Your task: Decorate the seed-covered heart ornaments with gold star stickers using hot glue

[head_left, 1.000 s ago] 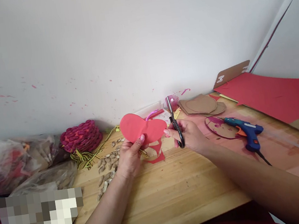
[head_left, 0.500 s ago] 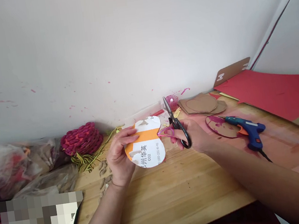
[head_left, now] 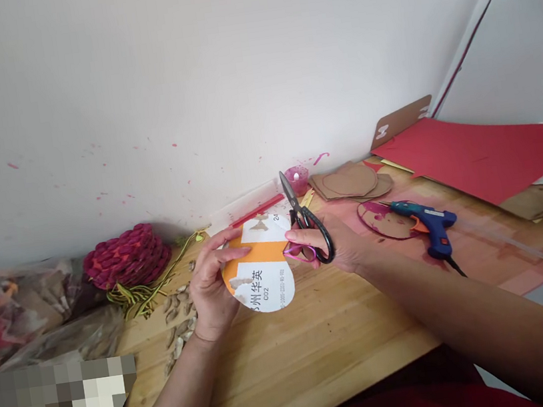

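My left hand [head_left: 214, 282] grips a cut cardboard piece [head_left: 265, 268] by its left side. It bears white paper with printed characters and a broad orange band. My right hand [head_left: 335, 242] has a pair of black-handled scissors [head_left: 307, 219] tucked in it, blades pointing up and away. With thumb and fingers, this same hand pinches a thin purple loop [head_left: 303, 253] against the card's right edge. The thumb overlaps the edge there, so how the loop meets the card is hidden.
A blue glue gun [head_left: 433, 224] rests on a round stained piece [head_left: 380, 222] at right. Brown cardboard cutouts [head_left: 349, 182] and red sheets [head_left: 486, 150] lie behind. At left are a purple bundle [head_left: 127, 257], green cords [head_left: 138, 300], brownish pods [head_left: 177, 304] and plastic bags [head_left: 29, 312].
The view has swung, shifting everything left. My right hand has closed in on the card's notch, its thumb now over the edge. The purple strand, earlier drawn narrow, now shows as a rounder loop.
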`<state>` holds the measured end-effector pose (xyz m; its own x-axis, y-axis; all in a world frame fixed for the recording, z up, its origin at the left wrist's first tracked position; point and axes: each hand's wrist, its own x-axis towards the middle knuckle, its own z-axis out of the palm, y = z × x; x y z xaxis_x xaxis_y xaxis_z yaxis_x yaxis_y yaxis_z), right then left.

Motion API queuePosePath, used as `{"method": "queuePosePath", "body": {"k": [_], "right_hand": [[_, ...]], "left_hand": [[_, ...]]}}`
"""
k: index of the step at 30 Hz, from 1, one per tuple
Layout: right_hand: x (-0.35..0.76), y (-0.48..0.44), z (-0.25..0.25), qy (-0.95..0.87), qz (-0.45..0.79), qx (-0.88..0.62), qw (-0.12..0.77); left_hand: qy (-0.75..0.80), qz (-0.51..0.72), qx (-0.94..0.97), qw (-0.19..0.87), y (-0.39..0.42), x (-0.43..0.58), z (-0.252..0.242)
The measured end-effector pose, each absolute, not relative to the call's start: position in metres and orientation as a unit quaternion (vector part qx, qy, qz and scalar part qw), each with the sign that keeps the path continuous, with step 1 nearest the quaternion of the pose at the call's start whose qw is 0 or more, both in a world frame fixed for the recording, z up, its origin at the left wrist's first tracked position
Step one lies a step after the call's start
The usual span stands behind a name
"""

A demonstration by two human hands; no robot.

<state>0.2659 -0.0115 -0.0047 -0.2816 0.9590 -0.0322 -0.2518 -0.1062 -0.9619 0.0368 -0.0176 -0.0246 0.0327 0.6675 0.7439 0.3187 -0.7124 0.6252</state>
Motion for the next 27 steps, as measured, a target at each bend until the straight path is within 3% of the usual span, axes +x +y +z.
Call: {"method": "queuePosePath", "body": {"k": [12, 19, 22, 27], "right_hand": [[0.268, -0.01, -0.006, -0.491, 0.614, -0.384, 0.483], [0.274, -0.005, -0.002, -0.525, 0.576, -0.426, 0.46], [0.274, -0.007, -0.005, -0.557, 0.579, -0.436, 0.406], [0.275, -0.009, -0.01, -0.605, 0.59, -0.419, 0.331]], "left_hand": [[0.368, 0.562, 0.73, 0.128, -0.012, 0.03, -0.028], [0.414, 0.618, 0.459, 0.486, -0.006, 0.037, -0.027], [0.392, 0.625, 0.406, 0.54, -0.003, 0.037, -0.022], [0.383, 0.645, 0.39, 0.533, 0.0, 0.029, -0.014]]}}
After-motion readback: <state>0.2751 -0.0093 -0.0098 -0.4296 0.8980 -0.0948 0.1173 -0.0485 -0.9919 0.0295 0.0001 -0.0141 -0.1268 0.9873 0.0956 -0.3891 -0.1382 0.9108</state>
